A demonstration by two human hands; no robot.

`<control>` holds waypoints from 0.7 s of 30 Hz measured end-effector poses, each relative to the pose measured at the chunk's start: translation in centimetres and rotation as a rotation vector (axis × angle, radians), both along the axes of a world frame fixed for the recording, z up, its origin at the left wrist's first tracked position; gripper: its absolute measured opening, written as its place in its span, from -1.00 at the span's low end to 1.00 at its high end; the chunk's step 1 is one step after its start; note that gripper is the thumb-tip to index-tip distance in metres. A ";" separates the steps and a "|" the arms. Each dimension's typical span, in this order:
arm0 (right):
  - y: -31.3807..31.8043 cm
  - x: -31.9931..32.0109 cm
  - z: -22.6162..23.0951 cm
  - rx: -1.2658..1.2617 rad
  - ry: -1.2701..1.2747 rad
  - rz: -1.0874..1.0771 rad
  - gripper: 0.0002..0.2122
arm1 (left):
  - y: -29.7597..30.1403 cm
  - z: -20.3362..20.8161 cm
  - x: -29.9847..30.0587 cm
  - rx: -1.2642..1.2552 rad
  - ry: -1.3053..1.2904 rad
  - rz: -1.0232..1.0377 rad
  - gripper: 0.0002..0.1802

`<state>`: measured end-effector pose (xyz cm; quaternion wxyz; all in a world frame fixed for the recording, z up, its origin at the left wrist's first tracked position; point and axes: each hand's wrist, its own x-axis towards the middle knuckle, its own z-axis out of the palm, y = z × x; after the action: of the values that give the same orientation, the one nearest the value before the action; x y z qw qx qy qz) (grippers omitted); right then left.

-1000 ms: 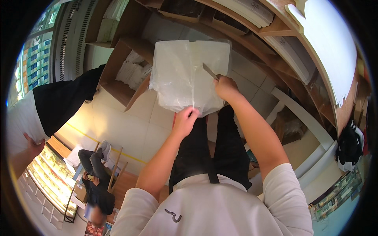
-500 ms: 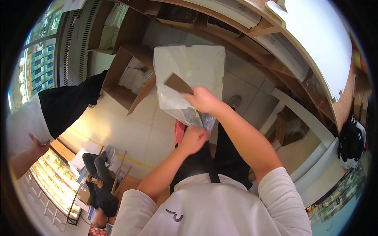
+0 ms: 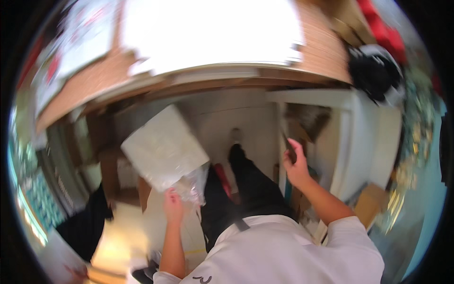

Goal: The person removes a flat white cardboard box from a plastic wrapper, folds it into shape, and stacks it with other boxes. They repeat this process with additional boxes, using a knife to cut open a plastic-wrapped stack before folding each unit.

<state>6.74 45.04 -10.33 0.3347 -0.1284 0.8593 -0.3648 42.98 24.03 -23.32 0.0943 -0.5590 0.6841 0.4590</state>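
Observation:
My left hand (image 3: 173, 202) grips the loose, crumpled end of a clear plastic bag (image 3: 191, 184). Inside the bag is a white, square-edged pack (image 3: 165, 144), tilted and hanging left of my legs; what it is made of cannot be told. Off to the right, my right hand (image 3: 297, 165) is closed around a knife (image 3: 292, 152) with a brown handle. Its thin dark blade points away from me and is blurred.
Ahead stands a wooden counter (image 3: 326, 47) with a bright white stack (image 3: 213, 33) on top. A white frame (image 3: 347, 128) is at right, near a black-and-white bag (image 3: 376, 73). An open cardboard box (image 3: 125, 173) and another person's dark clothing (image 3: 85, 222) are at left.
My view has swung right. My hands have moved apart: the right one has gone away from the bag with the knife, while the left one holds the bagged pack, now tilted, farther left.

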 end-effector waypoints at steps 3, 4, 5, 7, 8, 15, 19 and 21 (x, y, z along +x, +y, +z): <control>10.6 -6.2 2.9 0.059 0.373 -0.228 -0.46 | -2.5 -3.3 -2.5 -0.094 0.131 0.041 -0.73; 13.8 -7.8 4.2 0.072 0.445 -0.361 -0.45 | -3.0 -4.2 -3.4 -0.091 0.146 0.036 -0.72; 17.3 -8.8 5.3 0.103 0.529 -0.493 -0.45 | -3.3 -6.2 -3.0 -0.031 0.126 0.027 -0.72; 24.3 -10.6 5.4 0.219 0.670 -0.711 -0.45 | -3.7 -9.1 -2.9 0.052 0.039 -0.036 -0.72; 27.9 -11.2 5.1 0.306 0.728 -0.789 -0.46 | -3.7 -9.7 -2.5 0.078 -0.021 -0.080 -0.73; 40.5 -12.9 1.0 0.595 0.494 -1.212 -0.55 | -4.4 -9.8 -2.9 0.185 -0.046 -0.007 -0.81; 43.6 -14.8 0.1 0.724 0.472 -1.346 -0.57 | -4.0 -6.3 -7.2 0.232 -0.120 -0.086 -0.79; 45.0 -14.5 0.0 0.867 0.468 -1.333 -0.59 | -4.6 -6.7 -7.3 0.258 -0.084 -0.053 -0.79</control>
<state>-7.75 90.09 -10.30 -0.1194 0.4758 0.8670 -0.0872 35.70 19.41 -30.06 0.2061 -0.5426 0.6294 0.5167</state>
